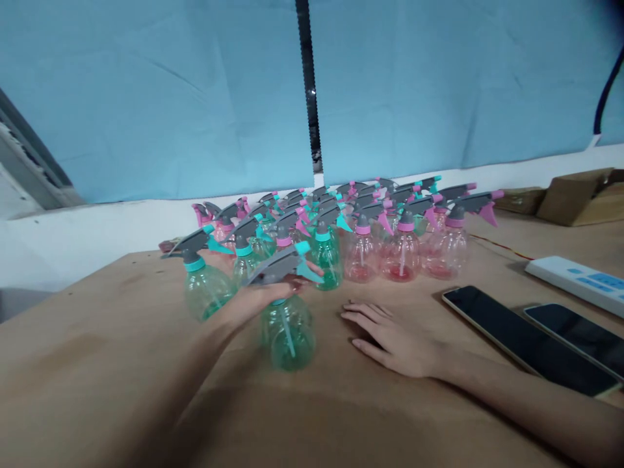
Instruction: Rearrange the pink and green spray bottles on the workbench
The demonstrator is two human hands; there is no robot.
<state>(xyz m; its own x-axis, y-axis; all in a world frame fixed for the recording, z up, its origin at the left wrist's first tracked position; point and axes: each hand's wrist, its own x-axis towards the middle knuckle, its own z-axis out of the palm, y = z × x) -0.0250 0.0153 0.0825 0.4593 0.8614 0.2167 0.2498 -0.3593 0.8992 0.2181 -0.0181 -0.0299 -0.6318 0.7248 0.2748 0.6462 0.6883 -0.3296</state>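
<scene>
My left hand (273, 292) is closed around the neck of a green spray bottle (290, 338) with a grey head and teal nozzle and trigger. Part of the grip is hidden behind the spray head, and the bottle looks slightly blurred. My right hand (390, 338) lies palm down on the wooden table (97, 390), fingers stretched out, holding nothing. Just left of the held bottle, another green spray bottle (207, 289) stands tilted-looking at the group's left end. Behind my hands, several green and pink spray bottles (401, 257) stand close together in rows.
Two dark-screened phones (526, 338) (585, 331) lie at the right, beside a white power strip (580, 279). Behind them is an open cardboard box (582, 198). A thin wire (502, 247) runs behind the strip. Blue sheeting (195, 97) covers the wall beyond the table.
</scene>
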